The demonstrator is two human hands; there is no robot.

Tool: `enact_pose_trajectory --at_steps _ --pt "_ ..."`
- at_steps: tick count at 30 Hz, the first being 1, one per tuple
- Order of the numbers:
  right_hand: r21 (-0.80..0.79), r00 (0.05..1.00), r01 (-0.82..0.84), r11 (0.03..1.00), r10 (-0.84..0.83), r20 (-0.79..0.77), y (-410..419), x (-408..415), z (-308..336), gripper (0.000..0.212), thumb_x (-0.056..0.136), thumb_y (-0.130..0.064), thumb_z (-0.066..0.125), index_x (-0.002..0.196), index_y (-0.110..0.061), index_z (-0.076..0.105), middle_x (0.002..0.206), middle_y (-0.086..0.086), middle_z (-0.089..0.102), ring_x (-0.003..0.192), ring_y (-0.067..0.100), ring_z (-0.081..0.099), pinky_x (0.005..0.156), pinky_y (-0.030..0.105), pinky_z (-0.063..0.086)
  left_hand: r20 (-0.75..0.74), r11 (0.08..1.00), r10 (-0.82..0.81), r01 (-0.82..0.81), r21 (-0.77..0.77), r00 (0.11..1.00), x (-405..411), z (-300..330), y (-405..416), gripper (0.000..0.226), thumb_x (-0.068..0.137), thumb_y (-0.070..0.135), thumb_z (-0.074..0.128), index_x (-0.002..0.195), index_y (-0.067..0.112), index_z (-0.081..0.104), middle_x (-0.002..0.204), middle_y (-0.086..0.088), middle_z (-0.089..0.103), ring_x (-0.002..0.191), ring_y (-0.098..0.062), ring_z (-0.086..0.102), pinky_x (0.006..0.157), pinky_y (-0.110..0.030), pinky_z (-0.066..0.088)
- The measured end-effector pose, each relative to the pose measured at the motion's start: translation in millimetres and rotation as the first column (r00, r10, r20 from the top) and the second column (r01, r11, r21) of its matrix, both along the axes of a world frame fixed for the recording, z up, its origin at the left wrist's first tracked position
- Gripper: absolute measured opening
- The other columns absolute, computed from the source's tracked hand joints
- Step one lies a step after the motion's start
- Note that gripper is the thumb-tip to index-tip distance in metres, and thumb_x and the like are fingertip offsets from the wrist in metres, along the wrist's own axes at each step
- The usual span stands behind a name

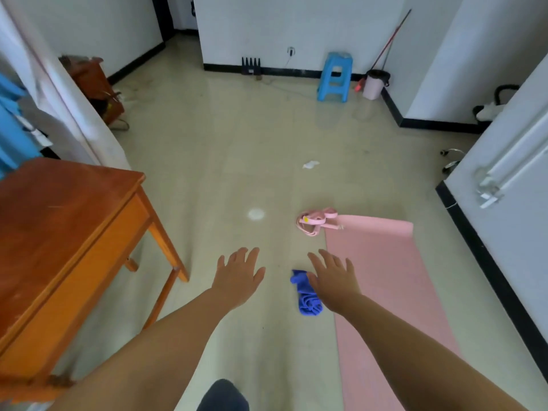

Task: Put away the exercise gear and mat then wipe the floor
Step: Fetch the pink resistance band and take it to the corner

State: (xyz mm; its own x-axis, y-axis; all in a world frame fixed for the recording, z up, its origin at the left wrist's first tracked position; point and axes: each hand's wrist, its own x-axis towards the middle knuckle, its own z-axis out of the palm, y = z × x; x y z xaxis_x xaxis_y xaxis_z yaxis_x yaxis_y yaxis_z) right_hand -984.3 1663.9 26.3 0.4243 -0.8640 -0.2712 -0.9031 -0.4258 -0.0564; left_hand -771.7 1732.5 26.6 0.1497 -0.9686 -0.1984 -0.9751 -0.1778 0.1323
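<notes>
Both hands [238,275] [333,280] empty, fingers spread; pink mat [382,292] flat, long axis running away from viewer.

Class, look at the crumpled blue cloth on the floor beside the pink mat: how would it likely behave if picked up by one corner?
The blue cloth would probably hang limp, since it lies bunched in soft folds. It looks light for its size, being thin fabric. It seems unlikely to roll or slide far on the floor.
</notes>
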Motion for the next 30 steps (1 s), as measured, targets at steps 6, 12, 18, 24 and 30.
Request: enact_pose_trajectory --at_steps 6,12,18,24,30 --pt "0.017 0.996 0.079 0.997 -0.079 -0.029 -126.2 43.0 -23.3 0.052 0.101 -0.042 0.022 0.150 -0.028 0.014 0.159 0.000 0.012 0.145 0.018 0.014 0.117 0.051 0.007 0.029 0.994 -0.110 0.110 0.011 0.993 53.1 -23.4 -146.0 0.058 0.099 0.048 0.016 0.150 0.021 0.013 0.153 -0.005 0.024 0.138 -0.021 0.030 0.114 -0.042 0.019" --pt "0.081 0.962 0.273 0.959 -0.273 -0.008 -245.6 102.7 -26.0 0.052 0.101 -0.043 0.024 0.150 -0.027 0.016 0.158 -0.001 0.014 0.144 0.019 0.017 0.116 0.050 0.009 0.069 0.971 -0.234 0.230 0.063 0.970 116.7 -19.8 -304.1 0.064 0.094 0.053 0.009 0.149 0.021 0.015 0.150 -0.006 0.028 0.135 -0.022 0.033 0.112 -0.041 0.023" --pt "0.161 0.911 0.410 0.898 -0.411 -0.024 -337.1 115.9 -38.5 0.053 0.101 -0.043 0.023 0.150 -0.028 0.012 0.158 -0.001 0.014 0.143 0.020 0.020 0.117 0.050 0.010 0.006 0.920 -0.370 0.366 0.139 0.929 134.0 -23.7 -435.5 0.056 0.099 0.044 0.024 0.149 0.020 0.016 0.151 -0.008 0.026 0.136 -0.025 0.031 0.113 -0.044 0.023" --pt "0.204 0.834 0.546 0.813 -0.550 -0.042 -441.6 88.5 -69.7 0.052 0.101 -0.043 0.023 0.150 -0.028 0.014 0.158 0.001 0.014 0.142 0.023 0.023 0.117 0.050 0.011 0.041 0.814 -0.562 0.544 0.204 0.826 114.1 -52.3 -561.0 0.059 0.098 0.047 0.019 0.150 0.020 0.014 0.152 -0.007 0.024 0.137 -0.022 0.030 0.113 -0.042 0.021" --pt "0.271 0.778 0.619 0.737 -0.623 -0.083 -560.1 61.4 -91.6 0.054 0.101 -0.043 0.021 0.151 -0.026 0.010 0.158 0.002 0.015 0.141 0.024 0.027 0.116 0.049 0.017 0.010 0.767 -0.626 0.614 0.186 0.780 78.9 -65.4 -698.4 0.080 0.082 0.059 0.002 0.148 0.018 0.022 0.146 -0.008 0.034 0.131 -0.024 0.039 0.105 -0.038 0.032"
